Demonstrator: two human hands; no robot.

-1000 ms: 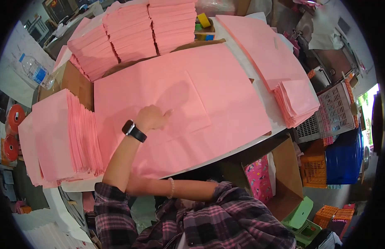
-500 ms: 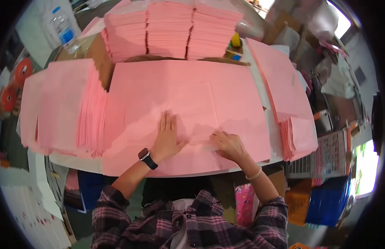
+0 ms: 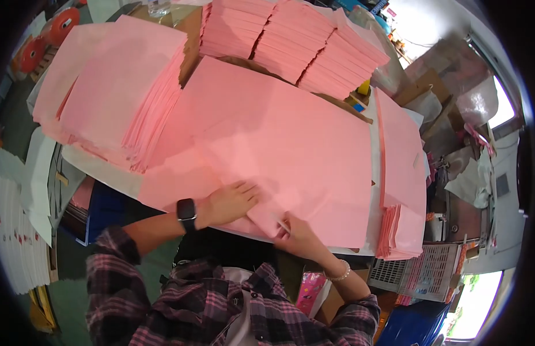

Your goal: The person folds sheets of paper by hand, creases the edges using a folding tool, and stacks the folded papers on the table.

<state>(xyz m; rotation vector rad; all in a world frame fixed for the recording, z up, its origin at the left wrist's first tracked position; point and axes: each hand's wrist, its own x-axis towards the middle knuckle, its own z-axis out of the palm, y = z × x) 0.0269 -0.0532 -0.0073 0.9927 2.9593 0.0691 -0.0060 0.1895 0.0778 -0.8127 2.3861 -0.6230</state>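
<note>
A folded piece of pink paper (image 3: 261, 214) lies slanted near the front edge of the large pink sheet (image 3: 296, 138). Across its left side my left hand (image 3: 230, 203) rests flat, fingers stretched out, a dark watch on that wrist. My right hand (image 3: 302, 237), with a beaded bracelet, is closed on the paper's near right end, thumb and fingers pinching the edge. A pale streak shows at those fingertips, blurred by motion.
Tall pink paper stacks (image 3: 296, 43) stand at the back. Another fanned pile (image 3: 123, 81) is on the left, and a long pink stack (image 3: 400, 150) with a smaller bundle (image 3: 401, 230) on the right. A grey plastic crate (image 3: 417, 271) stands beyond the table's right edge.
The view has turned and shifted. The folded paper, flat and square before, is now slanted and nearer to me. Both hands have come closer to the table's front edge.
</note>
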